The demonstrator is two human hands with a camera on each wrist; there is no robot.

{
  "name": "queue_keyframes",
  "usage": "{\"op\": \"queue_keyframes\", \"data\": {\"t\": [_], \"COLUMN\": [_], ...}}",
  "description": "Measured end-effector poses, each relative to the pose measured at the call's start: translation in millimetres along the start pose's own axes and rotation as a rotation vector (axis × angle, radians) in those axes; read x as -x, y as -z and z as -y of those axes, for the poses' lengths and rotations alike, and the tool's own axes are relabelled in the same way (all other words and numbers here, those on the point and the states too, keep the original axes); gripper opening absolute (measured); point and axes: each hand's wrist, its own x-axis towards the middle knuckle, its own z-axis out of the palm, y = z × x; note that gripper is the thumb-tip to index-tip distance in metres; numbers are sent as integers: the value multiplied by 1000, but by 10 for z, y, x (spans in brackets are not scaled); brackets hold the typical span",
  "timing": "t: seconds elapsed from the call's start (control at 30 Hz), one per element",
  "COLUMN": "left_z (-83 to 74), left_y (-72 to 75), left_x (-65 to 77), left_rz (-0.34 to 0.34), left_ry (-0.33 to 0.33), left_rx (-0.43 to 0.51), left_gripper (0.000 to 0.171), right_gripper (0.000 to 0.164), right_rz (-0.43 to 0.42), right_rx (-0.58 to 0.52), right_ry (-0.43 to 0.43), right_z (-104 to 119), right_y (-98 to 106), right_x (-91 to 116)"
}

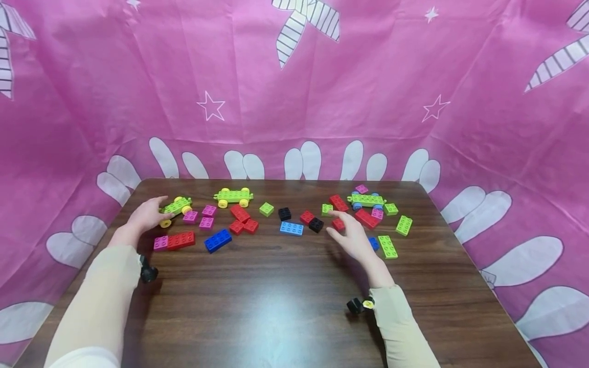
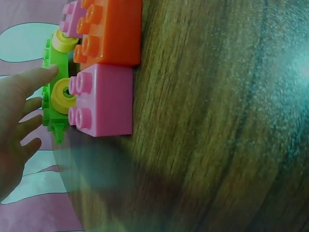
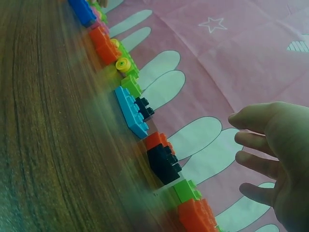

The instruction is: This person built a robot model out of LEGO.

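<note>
Right at the spread left grip (image 1: 147, 216), green wheeled base (image 1: 176, 206) looked light, stiff, best pinched across its sides; right grip (image 1: 352, 238) hung spread, empty.

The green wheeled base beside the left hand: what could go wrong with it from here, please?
The green wheeled base might roll away on its yellow wheels if the left hand nudges it. It could also bump the magenta brick close beside it.
</note>
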Motion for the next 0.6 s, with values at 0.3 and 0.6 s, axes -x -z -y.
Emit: {"op": "queue_keyframes", "data": {"t": [0.3, 0.6], "left_z": [23, 21], "left_y": [-96, -136], "left_x": [-51, -73], "left_rz": [2, 9], "left_ry": [8, 19], "left_rx": [-8, 3], "left_gripper": [65, 61], "right_gripper": [46, 46], "right_rz": [23, 21], "right_rx": [8, 1], "right_ry": [-8, -14], "right_z": [-17, -13], "right_y": [-14, -22], "right_x": [21, 11]}}
